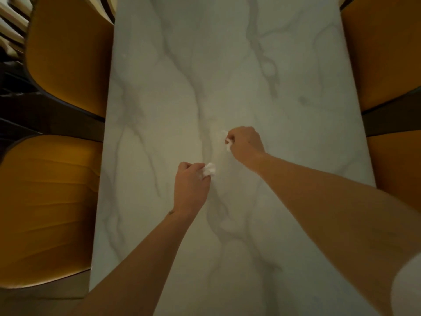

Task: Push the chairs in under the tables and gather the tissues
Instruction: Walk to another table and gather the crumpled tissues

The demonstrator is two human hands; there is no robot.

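A long white marble table runs away from me down the middle of the view. My left hand is closed over its centre, with a crumpled white tissue sticking out of the fist. A little farther and to the right, my right hand is also closed, and a bit of a second white tissue shows at its fingers. Mustard-yellow chairs stand along both long sides: a near left chair, a far left chair, a far right chair and a near right chair.
The chair seats sit close against the table's edges, partly tucked beneath it. Dark floor shows between the two left chairs. Pale slats or steps appear at the top left corner.
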